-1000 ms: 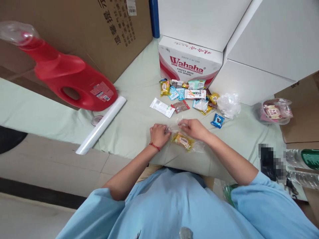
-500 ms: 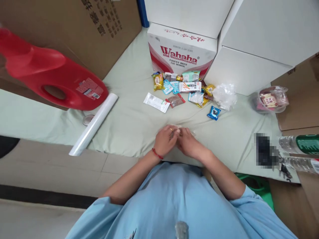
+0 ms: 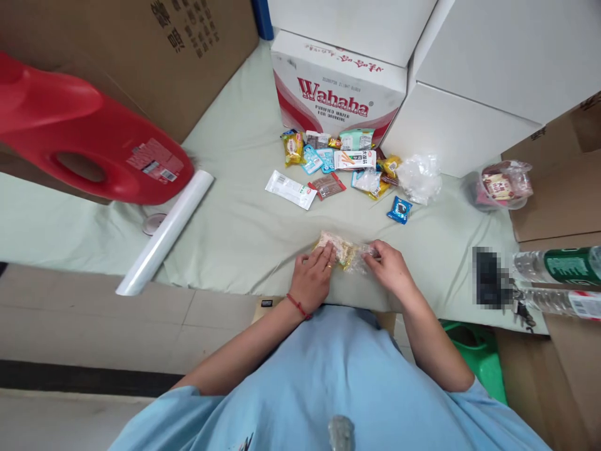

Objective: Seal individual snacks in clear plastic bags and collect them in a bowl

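Yellow snack packet (image 3: 346,253) lies partly under the outstretched left hand (image 3: 313,273), clear wrap (image 3: 359,258) pinched in the right hand (image 3: 391,268)

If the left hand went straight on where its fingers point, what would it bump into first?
The wrapped snack, which the left hand seems to be touching with its fingers. Past it, the pile of packets looks roughly in line, though depth is unclear.

Cloth-covered counter (image 3: 239,250): film-wrapped snack (image 3: 346,252) touched by left hand (image 3: 313,272) and right hand (image 3: 389,268); snack packets (image 3: 328,185) beyond them, Wahaha water carton (image 3: 335,94) farther; white roll (image 3: 164,238), red jug (image 3: 117,147) off to left.
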Available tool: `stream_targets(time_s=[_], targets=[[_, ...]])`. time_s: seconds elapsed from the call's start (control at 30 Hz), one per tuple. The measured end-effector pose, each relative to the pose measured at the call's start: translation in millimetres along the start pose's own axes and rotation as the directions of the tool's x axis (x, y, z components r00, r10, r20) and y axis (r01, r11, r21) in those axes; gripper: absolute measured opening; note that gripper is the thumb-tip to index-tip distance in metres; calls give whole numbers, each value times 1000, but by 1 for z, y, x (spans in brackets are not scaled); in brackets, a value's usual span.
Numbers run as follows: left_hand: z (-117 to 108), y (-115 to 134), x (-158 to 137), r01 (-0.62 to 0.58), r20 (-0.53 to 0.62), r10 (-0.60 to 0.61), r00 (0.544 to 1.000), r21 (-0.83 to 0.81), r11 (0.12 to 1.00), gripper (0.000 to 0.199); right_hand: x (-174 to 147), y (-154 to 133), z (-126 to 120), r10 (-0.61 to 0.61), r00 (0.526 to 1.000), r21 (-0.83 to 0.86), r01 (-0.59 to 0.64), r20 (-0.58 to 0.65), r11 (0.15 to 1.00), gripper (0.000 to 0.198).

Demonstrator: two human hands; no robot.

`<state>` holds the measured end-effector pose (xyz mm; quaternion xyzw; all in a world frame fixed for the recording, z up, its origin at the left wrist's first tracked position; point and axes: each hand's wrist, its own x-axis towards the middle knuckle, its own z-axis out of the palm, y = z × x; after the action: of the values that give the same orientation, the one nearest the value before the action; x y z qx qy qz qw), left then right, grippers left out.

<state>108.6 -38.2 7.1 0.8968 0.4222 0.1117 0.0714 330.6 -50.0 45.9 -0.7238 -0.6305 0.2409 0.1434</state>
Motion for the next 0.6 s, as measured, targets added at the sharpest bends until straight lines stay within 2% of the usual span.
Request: stream_targets(time_s=[0.07,0.17,0.27,0.33,0.4,0.5,0.53,0.6], targets=[[2,0,0,-2,-9,2,1000,13,1000,51,8,-20,-1,-14,1000,20,14,-5,1000,9],[3,1,1,0,4,0,1000,-1,1000,48,24,-59,12,-96,995,-76,93,-36,993,12],[-3,-4,-4,24,29,-22,999,-59,998,41,38,-87,32,-98,991,-197,114,90,974,21],[-10,-14,-13,21,-10,-22,1000,-111,994,46,41,-91,40,-121,984,-237,149,131,960,24],[-15,-31,-28,-10,-106,-7,994,-152,988,55,39,-89,46,-181,978,-264,202,104,943,29],[-15,-60,-51,23,-289,-72,954,-171,985,40,30,-84,52,-277,960,-317,272,32,908,50],[-13,-68,-56,58,-313,-107,944,-160,985,32,27,-83,55,-293,956,-335,281,16,899,55],[-10,-78,-59,129,-322,-173,931,-154,980,22,26,-84,59,-298,954,-362,275,-10,891,49]])
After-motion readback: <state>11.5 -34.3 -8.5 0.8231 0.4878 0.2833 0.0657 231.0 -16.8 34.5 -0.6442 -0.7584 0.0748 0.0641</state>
